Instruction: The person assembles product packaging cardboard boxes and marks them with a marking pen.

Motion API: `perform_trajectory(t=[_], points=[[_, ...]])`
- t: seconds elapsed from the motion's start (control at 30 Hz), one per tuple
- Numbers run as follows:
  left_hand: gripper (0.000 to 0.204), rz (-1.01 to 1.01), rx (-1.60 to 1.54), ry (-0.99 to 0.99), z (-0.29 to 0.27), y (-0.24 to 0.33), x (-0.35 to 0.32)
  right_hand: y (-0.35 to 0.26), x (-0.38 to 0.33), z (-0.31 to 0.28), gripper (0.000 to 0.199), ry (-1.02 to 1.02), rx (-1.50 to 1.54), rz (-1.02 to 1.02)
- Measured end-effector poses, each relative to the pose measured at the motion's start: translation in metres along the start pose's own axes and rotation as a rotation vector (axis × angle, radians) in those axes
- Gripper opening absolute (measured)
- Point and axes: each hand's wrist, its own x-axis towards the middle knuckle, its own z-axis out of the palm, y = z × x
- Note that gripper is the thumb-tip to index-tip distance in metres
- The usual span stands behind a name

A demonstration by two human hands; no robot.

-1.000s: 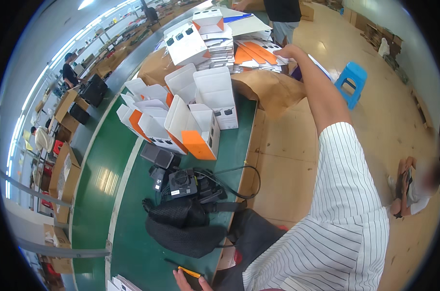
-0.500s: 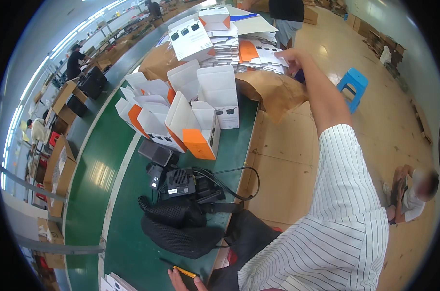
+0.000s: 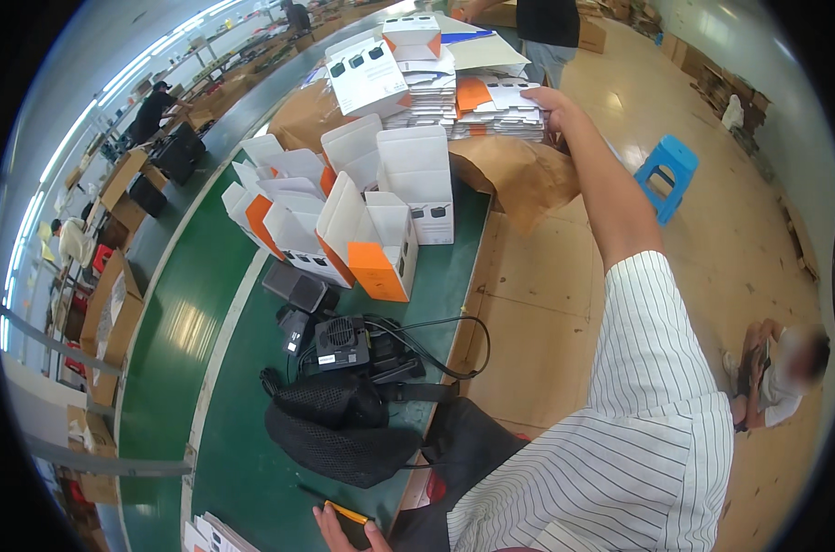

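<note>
At the bottom edge, my left hand (image 3: 342, 532) is partly cut off by the frame. A slim orange-yellow tool (image 3: 346, 512) with a dark end lies between its fingers and thumb; I cannot tell its exact kind. My right arm stretches to the far end of the table. There my right hand (image 3: 553, 109) has its fingers closed over the right edge of the top flat cartons in a stack of folded white cartons (image 3: 500, 124). Several opened white-and-orange boxes (image 3: 380, 262) stand upright nearer me, flaps raised. One closed printed box (image 3: 368, 78) rests tilted beside the stack.
Black devices with cables (image 3: 342, 342) and a black mesh pouch (image 3: 339, 432) lie on the green table (image 3: 252, 451). Brown paper (image 3: 518, 175) hangs over its edge. A blue stool (image 3: 668, 175) stands on the floor. Other people sit or stand nearby.
My right hand has shifted slightly at the stack's right edge, its fingers now closer around the top cartons. My left hand stays almost in place with the orange-yellow tool.
</note>
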Motion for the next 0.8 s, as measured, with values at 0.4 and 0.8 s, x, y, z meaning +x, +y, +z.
perform_trajectory(t=[0.4, 0.8], points=[[0.054, -0.004, 0.0, -0.031, -0.006, 0.006, 0.001, 0.001, -0.039, 0.012, 0.039, -0.097, 0.252, 0.005], [0.053, 0.04, 0.006, -0.053, -0.008, 0.001, 0.002, 0.004, -0.027, 0.005, 0.036, -0.09, 0.109, 0.071]])
